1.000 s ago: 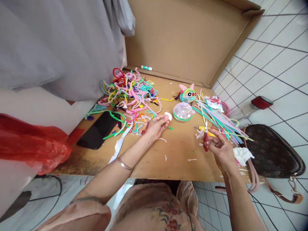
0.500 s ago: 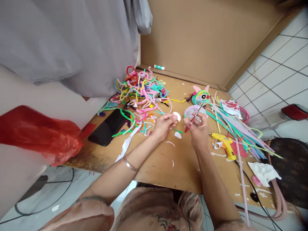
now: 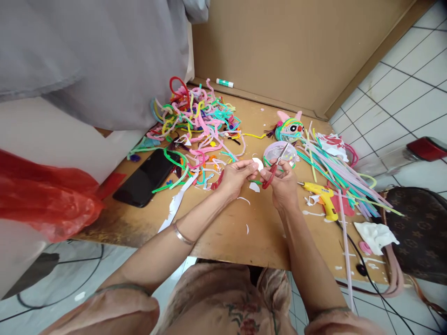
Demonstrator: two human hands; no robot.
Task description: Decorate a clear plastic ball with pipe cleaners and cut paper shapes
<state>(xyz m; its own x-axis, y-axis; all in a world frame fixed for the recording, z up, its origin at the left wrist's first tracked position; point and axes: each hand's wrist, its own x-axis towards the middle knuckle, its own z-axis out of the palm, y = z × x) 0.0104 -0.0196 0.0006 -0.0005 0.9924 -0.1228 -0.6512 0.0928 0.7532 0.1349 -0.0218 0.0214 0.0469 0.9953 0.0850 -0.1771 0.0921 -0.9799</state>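
Observation:
Between the thumb and fingers of my left hand [image 3: 238, 177] is a small white paper piece [image 3: 258, 164] with a rounded edge. My right hand [image 3: 283, 185] grips red-handled scissors [image 3: 273, 173], their blades pointing up and away from me. The two hands are close together over the table, and the scissors' handles are just right of the paper. Behind the scissors stands a round clear plastic tub [image 3: 279, 150], partly hidden by my fingers. A white paper scrap [image 3: 254, 187] lies on the wood below my hands.
Tangled pipe cleaners [image 3: 199, 121] and a black phone [image 3: 146, 177] lie left. To the right are a yellow glue gun [image 3: 323, 197], straight pipe cleaners [image 3: 344, 174] and a brown bag [image 3: 419, 232]. A colourful pink-eared figure [image 3: 290, 129] and a glue stick [image 3: 224, 83] sit farther back.
My right hand has come nearer my left, and the scissors have turned to point more upward. A thin paper sliver now shows above the white piece. The whole view has shifted slightly.

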